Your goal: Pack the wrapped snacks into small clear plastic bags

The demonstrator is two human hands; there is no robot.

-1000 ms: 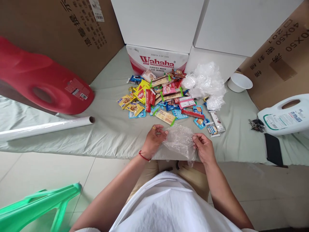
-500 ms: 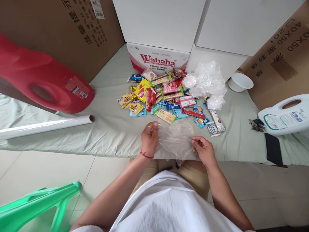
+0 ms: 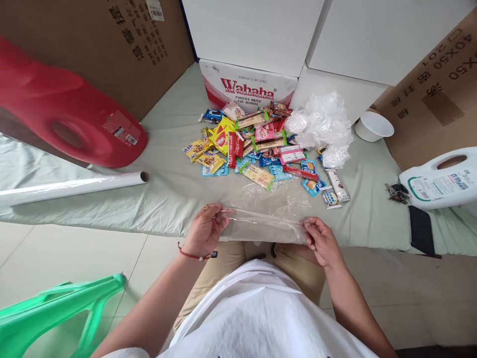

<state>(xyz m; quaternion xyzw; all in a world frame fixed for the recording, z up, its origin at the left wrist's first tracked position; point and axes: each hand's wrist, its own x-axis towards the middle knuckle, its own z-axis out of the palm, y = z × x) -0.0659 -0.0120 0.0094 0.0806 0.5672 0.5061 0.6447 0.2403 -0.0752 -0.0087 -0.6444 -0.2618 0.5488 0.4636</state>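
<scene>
A clear plastic bag (image 3: pixel 266 219) is pinched at its left edge by the left hand (image 3: pixel 205 229) and at its right edge by the right hand (image 3: pixel 323 239), stretched flat between them, just before the snack packets (image 3: pixel 261 146) on the sheet-covered bed (image 3: pixel 175 191).

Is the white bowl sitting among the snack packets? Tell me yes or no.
No, the white bowl stands apart, right of the crumpled plastic, clear of the snack packets.
</scene>
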